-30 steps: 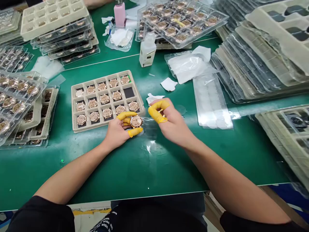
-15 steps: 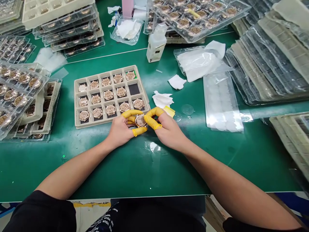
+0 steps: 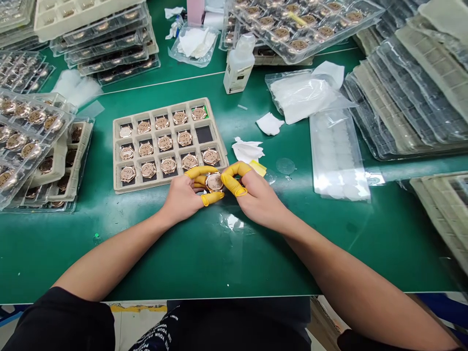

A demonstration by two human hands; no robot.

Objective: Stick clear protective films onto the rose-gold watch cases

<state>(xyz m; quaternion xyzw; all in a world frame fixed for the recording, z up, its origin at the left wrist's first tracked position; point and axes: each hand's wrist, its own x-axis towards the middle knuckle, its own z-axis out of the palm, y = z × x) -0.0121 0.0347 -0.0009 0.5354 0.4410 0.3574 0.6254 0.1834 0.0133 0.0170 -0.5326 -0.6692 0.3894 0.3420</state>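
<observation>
Gripping the watch (image 3: pixel 214 182) by its rim, just near-side of the tray (image 3: pixel 116 161), my left hand (image 3: pixel 185 195) likely leaves the back bare for my right hand (image 3: pixel 256 195), curled alongside, its grip unclear.

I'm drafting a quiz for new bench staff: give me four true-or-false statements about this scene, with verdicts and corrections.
1. The left hand holds a watch case. True.
2. The right hand's thumb is uncovered. False: it wears a yellow finger cot.
3. Every compartment of the beige tray holds a watch case. False: the middle row's right-end compartment shows only a black lining.
4. The white bottle stands upright. True.
</observation>
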